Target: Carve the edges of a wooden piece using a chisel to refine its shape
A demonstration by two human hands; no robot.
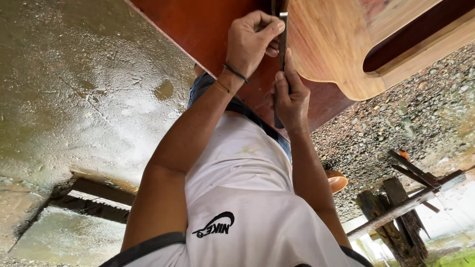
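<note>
Both my hands grip a slim dark metal tool [282, 37] that stands on end against a reddish-brown board [198, 24]. My left hand [250, 42], with a black band on the wrist, pinches the tool's upper part between thumb and fingers. Just below it, my right hand [293, 101] wraps around the lower part, and the tool's end pokes out under the fist. A pale wooden panel [331, 49] with a rounded edge and a dark cutout lies right of the tool. My white shirt fills the bottom middle of the view.
Wet concrete ground [74, 89] with a dark drain gap [94, 198] spreads on the left. Gravel [396, 118] covers the right. Rough wooden posts and bars [401, 202] stand at the lower right, with an orange round object [337, 181] beside my right arm.
</note>
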